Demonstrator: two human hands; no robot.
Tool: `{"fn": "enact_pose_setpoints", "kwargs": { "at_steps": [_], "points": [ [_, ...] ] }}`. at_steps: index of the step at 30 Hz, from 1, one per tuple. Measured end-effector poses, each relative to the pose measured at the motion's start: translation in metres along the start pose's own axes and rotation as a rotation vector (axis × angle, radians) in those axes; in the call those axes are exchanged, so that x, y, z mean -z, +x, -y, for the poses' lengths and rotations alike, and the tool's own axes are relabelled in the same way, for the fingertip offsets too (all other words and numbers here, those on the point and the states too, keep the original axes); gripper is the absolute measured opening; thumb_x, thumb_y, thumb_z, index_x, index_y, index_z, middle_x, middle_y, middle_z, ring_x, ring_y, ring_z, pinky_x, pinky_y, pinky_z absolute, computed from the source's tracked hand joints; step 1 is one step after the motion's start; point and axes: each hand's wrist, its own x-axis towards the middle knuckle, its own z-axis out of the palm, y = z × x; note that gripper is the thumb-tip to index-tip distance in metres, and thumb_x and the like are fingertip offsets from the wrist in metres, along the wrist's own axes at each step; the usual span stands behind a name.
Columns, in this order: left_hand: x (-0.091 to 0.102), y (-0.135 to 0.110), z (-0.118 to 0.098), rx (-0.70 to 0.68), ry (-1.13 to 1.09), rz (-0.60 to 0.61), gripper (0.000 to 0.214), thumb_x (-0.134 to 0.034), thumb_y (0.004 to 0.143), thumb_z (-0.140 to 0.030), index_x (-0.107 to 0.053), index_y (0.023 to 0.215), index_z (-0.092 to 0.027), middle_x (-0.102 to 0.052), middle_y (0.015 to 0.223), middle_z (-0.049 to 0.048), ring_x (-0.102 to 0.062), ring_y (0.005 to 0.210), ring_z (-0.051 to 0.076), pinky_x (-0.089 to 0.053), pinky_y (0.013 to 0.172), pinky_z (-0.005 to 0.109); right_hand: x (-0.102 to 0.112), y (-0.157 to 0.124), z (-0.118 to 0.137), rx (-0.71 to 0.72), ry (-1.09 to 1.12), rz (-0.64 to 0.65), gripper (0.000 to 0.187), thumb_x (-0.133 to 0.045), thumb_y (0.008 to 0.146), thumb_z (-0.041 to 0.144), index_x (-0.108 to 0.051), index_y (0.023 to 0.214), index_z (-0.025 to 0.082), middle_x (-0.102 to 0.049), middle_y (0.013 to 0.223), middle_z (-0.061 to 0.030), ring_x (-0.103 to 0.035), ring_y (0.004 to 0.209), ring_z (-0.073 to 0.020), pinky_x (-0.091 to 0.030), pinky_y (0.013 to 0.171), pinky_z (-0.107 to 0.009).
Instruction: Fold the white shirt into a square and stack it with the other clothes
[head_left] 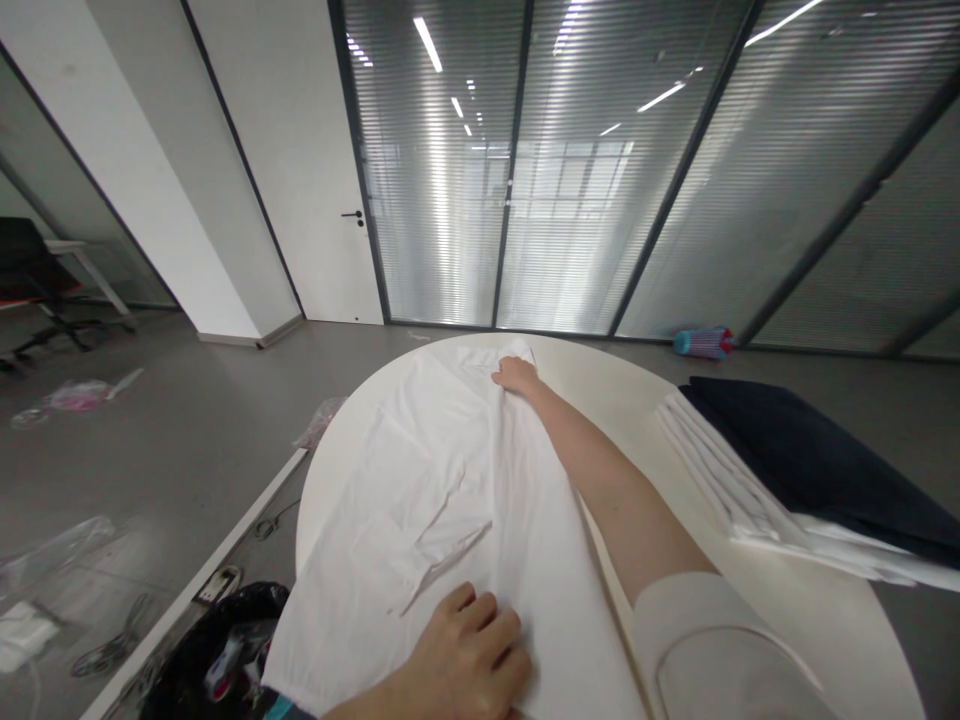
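Left hand [469, 655] presses down on the near end of the white shirt [420, 500], fingers loose and holding nothing. Right hand [516, 376] pinches the shirt's far edge. It lies spread on the round table [637, 400] (folded clothes [750, 480] sit nearby).

Readable text: none anywhere in view.
White cloth [450, 500], under the left hand [469, 655] and the right hand [516, 377]: plain, no print or tag legible.
Folded white stack [720, 480], to the right of the right hand: no lettering shows.
Dark cloth [810, 450], lying on that stack, farther right of the right hand: no mark legible.
Striped bottle [703, 342], on the floor beyond and to the right of the right hand: too small and blurred to read.
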Motion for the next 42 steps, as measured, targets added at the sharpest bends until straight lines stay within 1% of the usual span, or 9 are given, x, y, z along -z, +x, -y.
{"fn": "enact_pose_setpoints", "kwargs": {
  "at_steps": [3,15,20,22,25,28,34,38,42],
  "points": [
    [-0.003,-0.001,0.000,-0.016,0.022,0.048,0.034,-0.064,0.088,-0.042,-0.044,0.071,-0.019,-0.050,0.070,0.0011,-0.043,0.063,0.016,-0.026,0.057,0.031,0.000,0.000,0.000,0.004,0.009,-0.006,0.037,-0.053,0.090,0.036,-0.068,0.116,0.015,-0.067,0.123,-0.0177,-0.064,0.114,-0.0296,-0.049,0.088,-0.034],
    [0.000,0.002,0.000,0.022,-0.027,-0.002,0.036,-0.072,0.080,-0.040,-0.045,0.072,-0.019,-0.054,0.073,0.0002,-0.045,0.064,0.016,-0.026,0.057,0.031,-0.007,0.007,0.005,0.033,0.042,0.015,0.038,-0.054,0.095,0.040,-0.066,0.119,0.013,-0.065,0.126,-0.0170,-0.062,0.117,-0.0290,-0.049,0.093,-0.040],
    [0.016,0.009,0.000,0.075,-0.139,0.030,0.045,-0.061,0.084,-0.060,-0.050,0.069,-0.019,-0.054,0.069,0.0005,-0.050,0.064,0.017,-0.037,0.060,0.032,-0.007,0.010,0.002,0.050,0.071,0.063,0.037,-0.055,0.098,0.045,-0.064,0.118,0.015,-0.065,0.123,-0.0103,-0.063,0.110,-0.0228,-0.050,0.096,-0.046],
    [0.030,0.021,0.004,0.173,-0.241,0.057,0.038,-0.054,0.091,-0.054,-0.058,0.077,-0.019,-0.060,0.076,0.0022,-0.056,0.072,0.018,-0.045,0.068,0.034,-0.004,0.010,-0.001,0.067,0.087,0.089,0.034,-0.057,0.098,0.042,-0.063,0.118,0.016,-0.064,0.122,-0.0095,-0.063,0.108,-0.0221,-0.052,0.095,-0.045],
    [0.042,0.051,0.015,0.268,-0.354,0.106,0.031,-0.046,0.099,-0.033,-0.058,0.123,-0.018,-0.065,0.120,0.0091,-0.059,0.115,0.021,-0.049,0.096,0.039,0.001,0.010,-0.006,0.102,0.109,0.128,0.031,-0.059,0.097,0.038,-0.063,0.118,0.016,-0.064,0.121,-0.0090,-0.063,0.106,-0.0217,-0.054,0.092,-0.044],
    [0.029,0.078,0.023,0.187,-0.372,0.207,0.060,-0.041,0.102,-0.043,-0.030,0.152,-0.012,-0.037,0.156,0.0176,-0.028,0.148,0.028,-0.035,0.115,0.048,0.005,0.007,-0.011,0.134,0.125,0.158,0.029,-0.059,0.097,0.037,-0.063,0.117,0.016,-0.064,0.120,-0.0085,-0.064,0.105,-0.0214,-0.054,0.091,-0.043],
    [-0.006,0.082,-0.006,0.087,-0.389,0.419,0.093,-0.035,0.094,-0.071,-0.013,0.158,-0.007,-0.008,0.162,0.0277,-0.004,0.152,0.039,-0.016,0.119,0.062,0.003,0.004,-0.013,0.161,0.126,0.172,0.030,-0.059,0.097,0.037,-0.063,0.118,0.016,-0.064,0.120,-0.0084,-0.064,0.105,-0.0215,-0.054,0.091,-0.043],
    [-0.003,0.078,-0.015,0.091,-0.374,0.414,0.093,-0.033,0.093,-0.073,-0.014,0.158,-0.009,-0.009,0.162,0.0271,-0.005,0.151,0.040,-0.016,0.119,0.061,-0.002,0.005,-0.009,0.154,0.108,0.153,0.031,-0.060,0.097,0.037,-0.062,0.120,0.016,-0.063,0.123,-0.0093,-0.063,0.108,-0.0224,-0.053,0.093,-0.045],
    [-0.006,0.093,0.003,0.106,-0.355,0.332,0.081,-0.031,0.096,-0.070,-0.032,0.154,-0.014,-0.026,0.161,0.0206,-0.018,0.150,0.037,-0.019,0.119,0.058,-0.010,0.008,-0.008,0.133,0.096,0.105,0.033,-0.059,0.097,0.039,-0.062,0.121,0.016,-0.062,0.125,-0.0096,-0.062,0.110,-0.0233,-0.051,0.095,-0.047]
  ]
}}
